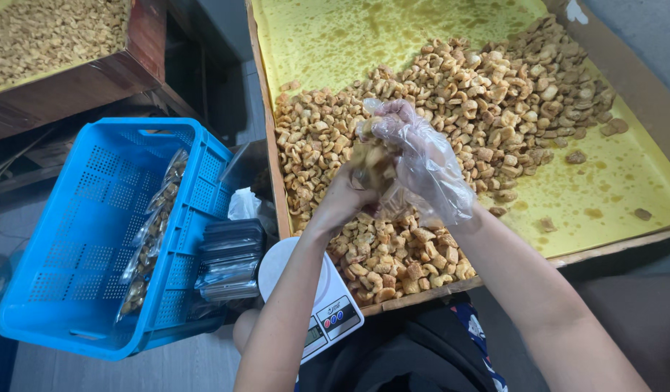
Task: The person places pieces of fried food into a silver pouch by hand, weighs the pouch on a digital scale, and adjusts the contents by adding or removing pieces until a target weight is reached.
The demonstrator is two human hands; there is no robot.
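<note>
My left hand is bare and holds up a small clear bag partly filled with golden fried snack pieces. My right hand wears a loose clear plastic glove and is closed over a handful of pieces at the bag's mouth. Both hands hover above a big heap of the same snack pieces lying on a yellow-lined wooden tray.
A white kitchen scale sits below the tray's near edge by my left forearm. A stack of empty clear bags lies next to it. A blue plastic crate at left holds several filled bags. Another snack tray is at the top left.
</note>
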